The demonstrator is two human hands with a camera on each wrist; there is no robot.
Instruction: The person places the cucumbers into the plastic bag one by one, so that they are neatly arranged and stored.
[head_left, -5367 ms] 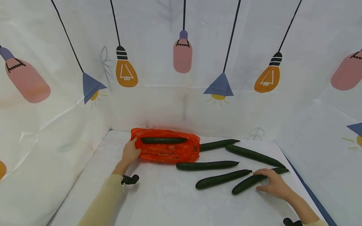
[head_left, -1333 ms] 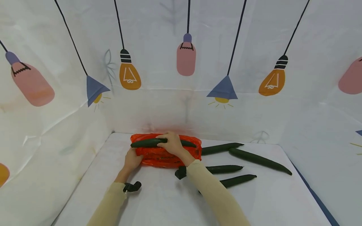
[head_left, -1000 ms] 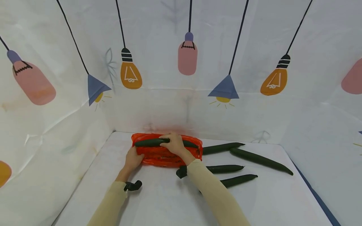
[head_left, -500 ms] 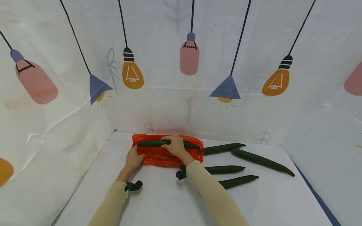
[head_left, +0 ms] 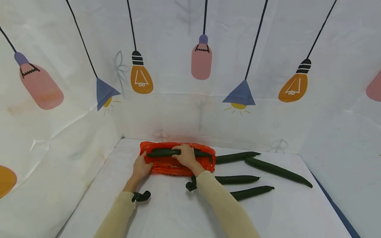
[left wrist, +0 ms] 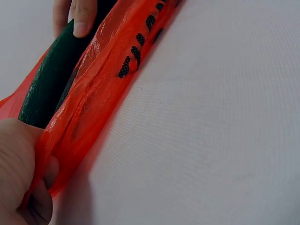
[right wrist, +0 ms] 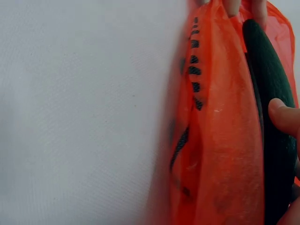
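Note:
An orange-red plastic bag (head_left: 171,170) with black print lies on its side at the back of the white table, its mouth spread open. My left hand (head_left: 141,167) grips the bag's left edge, the plastic pinched between thumb and fingers in the left wrist view. With my right hand (head_left: 186,156) I hold a dark green cucumber (head_left: 159,152) lengthwise in the mouth. The right wrist view shows my thumb (right wrist: 282,116) across this cucumber (right wrist: 267,70). Beneath it, a second dark green edge shows inside the bag, mostly hidden.
Right of the bag lie a cucumber (head_left: 238,157) touching its side and a long one (head_left: 276,170) slanting toward the table's right edge. Nearer are two more, one cucumber (head_left: 238,179) and another cucumber (head_left: 253,192), both partly covered by my right forearm. A patterned sheet (head_left: 178,112) hangs behind.
My right hand has brought the cucumber from the table's right side to the bag. Over the last second it has moved right and lower into the mouth. My left hand keeps its grip.

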